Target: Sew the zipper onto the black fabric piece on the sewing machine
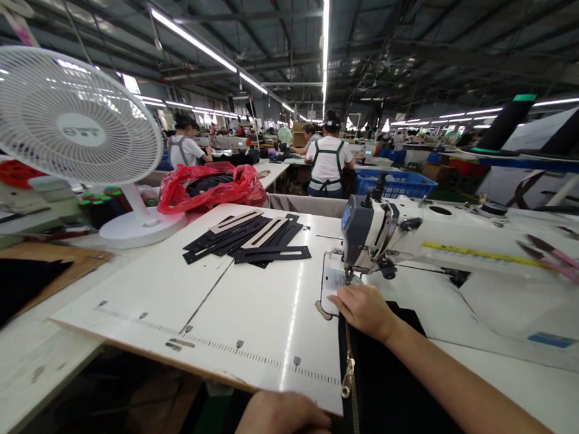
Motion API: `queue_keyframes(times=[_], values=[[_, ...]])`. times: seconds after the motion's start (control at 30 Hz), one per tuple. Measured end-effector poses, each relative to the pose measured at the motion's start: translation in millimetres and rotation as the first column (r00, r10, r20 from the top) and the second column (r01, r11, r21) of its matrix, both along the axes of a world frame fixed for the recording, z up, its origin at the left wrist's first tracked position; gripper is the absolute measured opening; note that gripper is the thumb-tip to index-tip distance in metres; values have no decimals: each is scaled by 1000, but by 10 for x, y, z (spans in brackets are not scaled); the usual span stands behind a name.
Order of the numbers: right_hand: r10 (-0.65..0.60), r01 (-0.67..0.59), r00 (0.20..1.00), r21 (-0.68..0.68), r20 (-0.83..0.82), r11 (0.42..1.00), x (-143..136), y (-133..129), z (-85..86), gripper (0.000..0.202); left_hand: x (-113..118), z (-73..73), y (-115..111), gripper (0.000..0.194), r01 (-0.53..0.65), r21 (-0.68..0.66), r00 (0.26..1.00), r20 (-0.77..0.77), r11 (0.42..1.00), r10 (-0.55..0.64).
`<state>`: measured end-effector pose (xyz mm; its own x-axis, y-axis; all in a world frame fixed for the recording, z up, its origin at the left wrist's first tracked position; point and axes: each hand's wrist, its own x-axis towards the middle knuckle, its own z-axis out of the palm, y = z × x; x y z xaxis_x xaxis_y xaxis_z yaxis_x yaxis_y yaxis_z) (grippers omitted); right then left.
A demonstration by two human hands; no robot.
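Right hand lies flat, open, on black fabric near the sewing machine; left hand grips the fabric's near edge beside the zipper.

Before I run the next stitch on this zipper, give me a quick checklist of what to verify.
1. Right hand flat on the black fabric by the needle: ok.
2. Left hand grips the fabric's near end: ok.
3. Zipper runs straight toward the presser foot: ok.
4. Fingers clear of the needle: cannot tell, very close.
5. Needle threaded: cannot tell.
6. Black cut pieces lie clear of the seam path: ok.
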<state>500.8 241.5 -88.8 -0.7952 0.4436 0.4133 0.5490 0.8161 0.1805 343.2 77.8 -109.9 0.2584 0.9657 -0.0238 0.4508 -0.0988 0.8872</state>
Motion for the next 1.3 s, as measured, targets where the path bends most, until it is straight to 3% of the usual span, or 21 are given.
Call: queue_keyframes(times=[0.03,0.1,0.13,0.23,0.3,0.37,0.43,0.5,0.57,0.67,0.73,0.83,0.93,1.0,1.1,1.13,1.3], values=[[-9,9,1000,-17,-14,1000,-39,10,-18,34,-41,61,105,36,31,103,994,-111,994,-20],[-25,22,999,-51,-48,998,-56,-7,-6,32,-65,131,347,82,130,295,957,-288,947,-42],[-30,26,997,-65,-65,998,-17,-33,13,33,-55,140,464,94,208,325,930,-358,923,-83],[-95,86,986,-72,-135,994,336,-179,45,36,1,119,709,99,379,312,849,-492,872,-193],[-263,254,945,-71,-197,965,708,-316,10,39,21,116,777,99,411,307,824,-529,859,-205],[-601,587,786,-132,-143,799,1052,-446,-60,48,24,135,811,101,431,307,809,-548,848,-213],[-719,671,691,-306,-70,675,1251,-531,-128,50,21,163,850,106,465,285,791,-559,838,-249],[-724,631,686,-433,-79,644,1273,-561,-160,48,20,188,908,111,497,246,769,-569,832,-290],[-712,591,679,-440,-180,676,1186,-548,-159,44,23,201,978,114,518,211,745,-587,829,-316],[-724,699,640,-196,-256,688,1073,-487,-189,43,42,203,1074,115,524,185,718,-621,831,-315],[-724,737,667,15,-174,676,1088,-433,-264,45,63,193,1119,116,511,188,714,-635,838,-293],[-699,695,715,131,-18,707,1166,-354,-345,44,95,174,1151,118,498,208,717,-645,842,-265],[-673,654,739,212,29,726,1111,-317,-244,39,107,167,1156,121,499,216,722,-640,839,-265],[-576,557,817,258,-1,790,964,-321,-144,37,103,172,1157,121,499,217,727,-632,839,-269],[-276,272,961,184,-3,945,699,-353,-160,41,99,175,1164,122,502,225,731,-627,835,-270],[-206,202,979,133,13,970,633,-362,-218,44,101,170,1164,122,503,228,732,-626,834,-271],[-189,190,982,-68,15,980,577,-359,-542,56,88,114,1147,123,507,278,751,-608,816,-259]])
